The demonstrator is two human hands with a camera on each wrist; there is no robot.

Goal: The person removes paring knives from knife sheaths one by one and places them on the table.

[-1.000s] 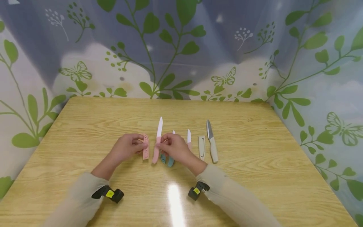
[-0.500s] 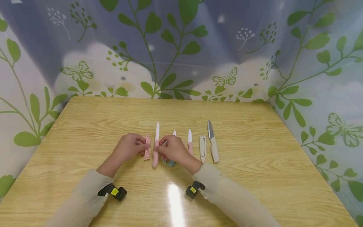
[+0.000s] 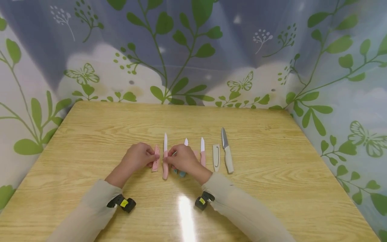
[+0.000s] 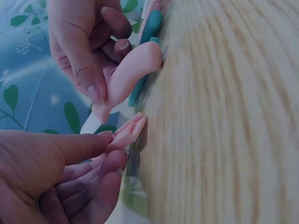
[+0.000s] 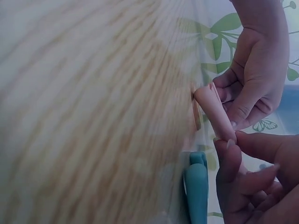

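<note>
My left hand (image 3: 137, 158) pinches a pink knife sheath (image 3: 155, 165) between thumb and fingers; its open end shows in the left wrist view. My right hand (image 3: 184, 158) pinches the pink handle of a knife (image 3: 165, 172), whose white blade points away from me. Knife and sheath are side by side, a narrow gap between them in the head view. Beneath the right hand lies a knife with a teal handle (image 5: 196, 186) and white blade, partly hidden, with another teal piece beside it.
To the right lie a smaller pink-handled knife (image 3: 202, 156), a cream sheath (image 3: 216, 158) and a cream-handled knife (image 3: 228, 160) with a grey blade. A pink piece (image 3: 196, 154) peeks out behind the right hand. A leaf-patterned cloth (image 3: 187, 67) stands behind the wooden table (image 3: 266, 201).
The pink knife has shifted left and toward me in my right hand, now nearer the sheath. The sheath has tilted slightly in my left hand. The other knives lie still.
</note>
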